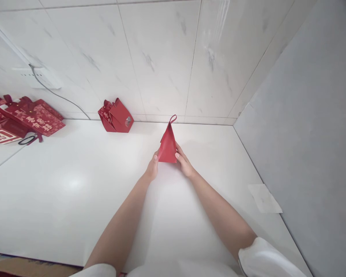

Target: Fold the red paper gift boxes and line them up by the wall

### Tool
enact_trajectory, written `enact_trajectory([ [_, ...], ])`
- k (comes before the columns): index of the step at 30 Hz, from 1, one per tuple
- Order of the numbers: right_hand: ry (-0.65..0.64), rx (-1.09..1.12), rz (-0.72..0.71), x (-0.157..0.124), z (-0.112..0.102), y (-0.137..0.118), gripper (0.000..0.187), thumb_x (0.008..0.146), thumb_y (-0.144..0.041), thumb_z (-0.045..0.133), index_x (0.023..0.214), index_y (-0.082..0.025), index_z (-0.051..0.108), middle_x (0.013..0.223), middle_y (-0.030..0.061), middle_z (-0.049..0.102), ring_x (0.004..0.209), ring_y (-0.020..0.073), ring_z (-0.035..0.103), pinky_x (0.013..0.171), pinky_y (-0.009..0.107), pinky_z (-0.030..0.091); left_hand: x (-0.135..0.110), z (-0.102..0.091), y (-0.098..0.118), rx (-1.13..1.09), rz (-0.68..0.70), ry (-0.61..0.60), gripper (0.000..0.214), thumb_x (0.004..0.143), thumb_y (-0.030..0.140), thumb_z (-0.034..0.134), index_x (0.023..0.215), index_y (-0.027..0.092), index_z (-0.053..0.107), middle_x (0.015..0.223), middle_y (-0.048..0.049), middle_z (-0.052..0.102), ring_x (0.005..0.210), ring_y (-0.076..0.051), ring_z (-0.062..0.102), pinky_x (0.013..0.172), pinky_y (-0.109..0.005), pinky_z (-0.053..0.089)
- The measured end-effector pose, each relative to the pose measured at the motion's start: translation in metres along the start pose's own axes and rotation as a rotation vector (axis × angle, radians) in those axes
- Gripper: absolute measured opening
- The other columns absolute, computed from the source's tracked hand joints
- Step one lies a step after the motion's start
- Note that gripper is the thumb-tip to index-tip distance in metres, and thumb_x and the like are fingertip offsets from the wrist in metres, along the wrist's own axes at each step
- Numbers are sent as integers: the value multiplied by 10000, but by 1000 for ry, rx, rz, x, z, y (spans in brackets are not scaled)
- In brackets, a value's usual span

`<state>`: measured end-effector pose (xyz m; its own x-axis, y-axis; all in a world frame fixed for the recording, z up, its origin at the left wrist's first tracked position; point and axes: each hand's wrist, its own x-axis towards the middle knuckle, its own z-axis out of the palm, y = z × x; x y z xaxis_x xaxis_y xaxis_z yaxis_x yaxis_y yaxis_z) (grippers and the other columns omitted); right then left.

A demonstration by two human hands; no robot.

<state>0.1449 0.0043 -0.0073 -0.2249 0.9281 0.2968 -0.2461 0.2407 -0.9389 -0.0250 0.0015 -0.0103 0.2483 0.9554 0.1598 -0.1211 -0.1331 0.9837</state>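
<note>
A red paper gift bag [167, 146], folded to a narrow wedge with a small loop handle at its peak, stands upright on the white countertop [75, 184], well out from the tiled wall [161, 57] and roughly central in the view. The left hand [152, 167] presses its thumb against the bag's lower left edge; the right hand [183, 161] closes its fingers on the lower right edge. Both hands pinch only the base, so the bag is held between them rather than enclosed.

Risk, as judged from this pose: the bag is tall, thin and held low, so uneven pressure from either side could tip it or crease the paper faces; a slip of one thumb could let the folded sides spring apart.

Appearance: matte red, plain on the visible face, sharp side folds, no print discernible.

A second red gift bag [115, 116] with a small window lies tilted against the wall to the left. A stack of flat red printed bags [25, 119] rests at the far left edge, below a wall socket and grey cable [57, 94]. A white paper scrap [264, 198] lies near the grey side panel [311, 134].
</note>
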Motion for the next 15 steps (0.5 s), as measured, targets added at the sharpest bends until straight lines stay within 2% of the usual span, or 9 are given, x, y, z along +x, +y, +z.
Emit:
enact_trajectory([
  [4, -7, -1, 6, 0, 0, -1, 627, 915, -568, 467, 1481, -337, 330, 1577, -26, 308, 1453, 227, 280, 1197, 459, 239, 1, 0, 1, -39, 7, -70, 735, 906, 700, 247, 1428, 229, 460, 1387, -84, 560, 1396, -293, 383, 1166, -467, 310],
  [15, -3, 12, 3, 0, 1, -1, 648, 913, -569, 474, 1493, -330, 309, 1574, -13, 314, 1449, 237, 283, 1198, 457, 234, 2, 1, 2, -59, 52, -74, 801, 858, 763, 252, 1457, 257, 414, 1467, -60, 480, 1454, -277, 273, 1207, -446, 221],
])
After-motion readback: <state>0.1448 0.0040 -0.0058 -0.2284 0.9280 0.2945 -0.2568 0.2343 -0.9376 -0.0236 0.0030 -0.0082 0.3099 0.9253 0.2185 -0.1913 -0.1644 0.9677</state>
